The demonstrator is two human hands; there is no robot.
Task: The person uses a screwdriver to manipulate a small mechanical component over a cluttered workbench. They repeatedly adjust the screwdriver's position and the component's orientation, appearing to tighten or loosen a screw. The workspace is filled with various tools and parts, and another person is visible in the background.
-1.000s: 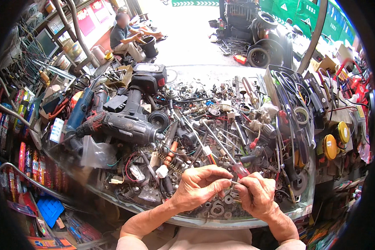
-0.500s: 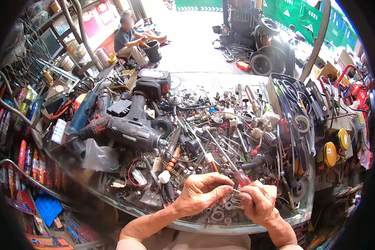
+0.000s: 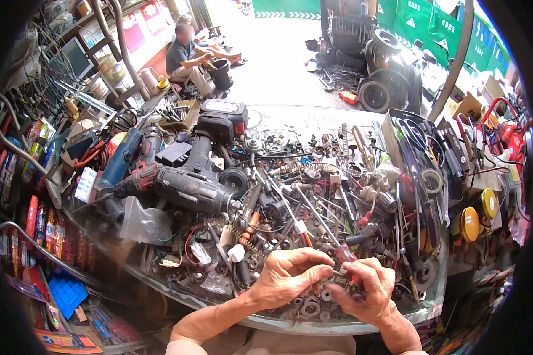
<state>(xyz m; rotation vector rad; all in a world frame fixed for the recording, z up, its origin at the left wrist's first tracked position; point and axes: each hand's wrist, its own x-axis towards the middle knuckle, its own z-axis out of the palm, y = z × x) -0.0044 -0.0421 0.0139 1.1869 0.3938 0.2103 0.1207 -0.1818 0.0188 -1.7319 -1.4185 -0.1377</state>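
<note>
My left hand (image 3: 291,276) is closed, its thumb and forefinger pinched on a small thin piece that is too small to make out. Close beside its fingertips, my right hand (image 3: 370,289) has its thumb spread away from a bent forefinger, with nothing plainly held between them. A screwdriver with a clear red handle (image 3: 344,254) lies on the parts heap, its end partly hidden behind my right hand. Loose washers (image 3: 310,306) lie below the fingers. Left of my hands are an orange-handled tool (image 3: 250,228) and a white connector (image 3: 236,253).
A black cordless drill (image 3: 186,186) and a blue power tool (image 3: 122,157) lie to the left on the glass-topped table (image 3: 266,322). A bin of tools and cables (image 3: 417,142) stands right, near yellow round tins (image 3: 469,224). A seated person (image 3: 186,59) is at the far left.
My right thumb has dropped away from the small piece and its forefinger, which met in a pinch before. The left hand keeps its pinch. The whole view has shifted slightly.
</note>
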